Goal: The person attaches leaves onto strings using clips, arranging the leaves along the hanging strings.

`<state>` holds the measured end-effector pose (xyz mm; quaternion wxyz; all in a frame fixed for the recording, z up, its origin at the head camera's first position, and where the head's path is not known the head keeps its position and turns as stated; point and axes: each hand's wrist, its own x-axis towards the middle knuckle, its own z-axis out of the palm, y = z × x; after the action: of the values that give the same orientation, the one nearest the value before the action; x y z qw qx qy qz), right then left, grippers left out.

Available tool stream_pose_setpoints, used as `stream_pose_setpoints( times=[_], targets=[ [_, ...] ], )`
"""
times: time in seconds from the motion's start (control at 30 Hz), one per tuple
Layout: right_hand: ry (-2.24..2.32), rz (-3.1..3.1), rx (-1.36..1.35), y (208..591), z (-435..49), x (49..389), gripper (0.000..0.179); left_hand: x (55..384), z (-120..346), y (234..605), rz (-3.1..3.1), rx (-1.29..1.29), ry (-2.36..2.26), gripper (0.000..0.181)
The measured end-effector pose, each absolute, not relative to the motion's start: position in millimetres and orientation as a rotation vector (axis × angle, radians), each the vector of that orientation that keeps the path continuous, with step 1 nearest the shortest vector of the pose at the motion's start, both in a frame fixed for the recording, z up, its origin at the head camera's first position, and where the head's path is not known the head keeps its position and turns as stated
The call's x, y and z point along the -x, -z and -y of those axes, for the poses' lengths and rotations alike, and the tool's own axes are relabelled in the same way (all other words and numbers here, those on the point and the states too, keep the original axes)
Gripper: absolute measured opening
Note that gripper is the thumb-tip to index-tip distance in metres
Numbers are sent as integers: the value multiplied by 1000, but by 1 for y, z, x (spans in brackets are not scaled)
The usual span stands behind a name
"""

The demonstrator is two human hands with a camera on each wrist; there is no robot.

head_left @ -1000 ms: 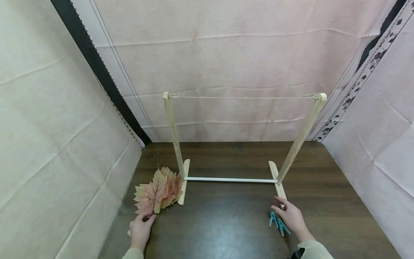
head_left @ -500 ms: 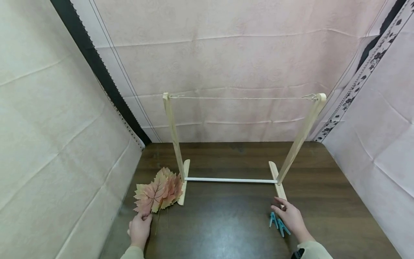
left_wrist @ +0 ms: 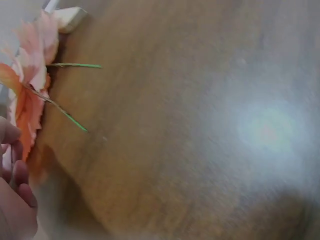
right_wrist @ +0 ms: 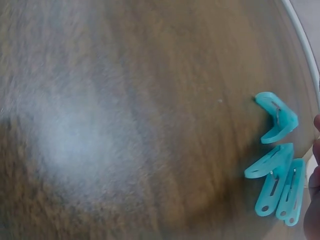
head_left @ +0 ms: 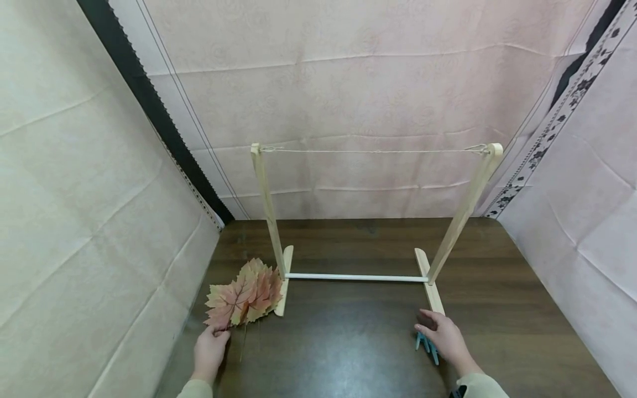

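Note:
My left hand (head_left: 210,349) pinches the lower edge of a reddish-yellow artificial maple leaf (head_left: 226,301), the front one of an overlapping stack. Two thin stems (left_wrist: 70,117) stick out from the stack in the left wrist view. My right hand (head_left: 444,337) hovers beside the near end of the frame's right foot, thumb and fingers apart around nothing. Just under it lie teal clothespins (head_left: 427,344), partly covered by the hand in the head view. The right wrist view shows three clothespins (right_wrist: 270,172) next to the fingertips (right_wrist: 316,150).
A wooden frame (head_left: 465,213) stands mid-table, with a string (head_left: 373,151) tied between its posts and a white rod (head_left: 355,277) joining its feet. The leaves overlap its left foot (head_left: 283,293). Pale cloth walls (head_left: 368,99) surround the brown table (head_left: 343,342).
My left hand has shifted slightly left and down, drawing the front leaf a little away from the stack. My right hand has come down and left from the foot, over the clothespins.

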<state>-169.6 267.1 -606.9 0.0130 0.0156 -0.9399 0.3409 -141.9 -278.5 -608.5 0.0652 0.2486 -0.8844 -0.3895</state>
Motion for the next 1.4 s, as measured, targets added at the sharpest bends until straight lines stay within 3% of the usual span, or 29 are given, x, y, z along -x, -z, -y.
stream_pose_setpoints(
  times=[0.63,0.97,1.4],
  targets=[
    [-956,2895,-141,620,-270,159,43,156,282,548,2597,-618,1207,27],
    [-779,2815,-269,622,-269,157,44,174,285,526,2511,-568,1121,8],
    [-726,2899,-248,620,-261,163,43,186,277,506,2130,-659,1379,26]
  ],
)
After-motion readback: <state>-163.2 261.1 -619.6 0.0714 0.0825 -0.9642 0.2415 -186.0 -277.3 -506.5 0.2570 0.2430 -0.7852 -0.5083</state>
